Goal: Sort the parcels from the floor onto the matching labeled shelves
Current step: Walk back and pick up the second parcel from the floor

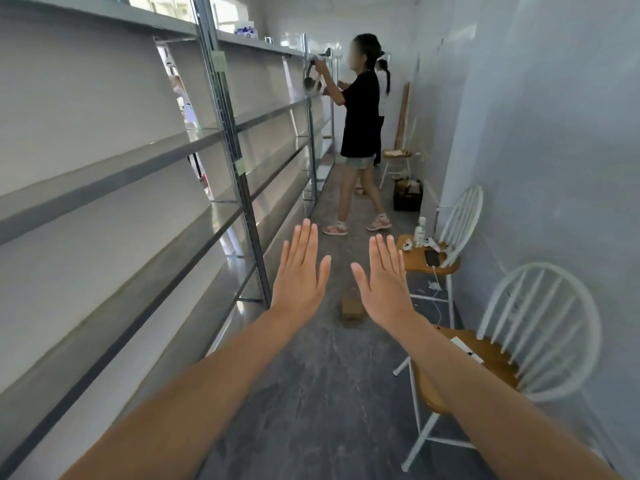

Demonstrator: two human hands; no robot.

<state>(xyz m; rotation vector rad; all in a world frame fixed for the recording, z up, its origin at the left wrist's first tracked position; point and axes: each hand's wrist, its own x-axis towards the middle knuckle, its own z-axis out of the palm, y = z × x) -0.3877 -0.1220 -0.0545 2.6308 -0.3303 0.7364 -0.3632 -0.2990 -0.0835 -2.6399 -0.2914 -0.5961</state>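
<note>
My left hand [300, 271] and my right hand [384, 280] are stretched out in front of me, palms down, fingers straight, holding nothing. Between and beyond them a small brown cardboard parcel [351, 308] lies on the dark grey floor [311, 393], partly hidden by my right hand. Long grey metal shelves [114, 174] run along the left wall with bare boards. Small green labels [219, 61] are stuck on the upright post [239, 161]; their text is unreadable.
A person in a black shirt [360, 133] stands further down the aisle at the shelves, another person behind. White chairs with wooden seats [495, 358] [436, 261] line the right wall; the farther one carries a phone and small items. A dark crate [408, 195] sits beyond.
</note>
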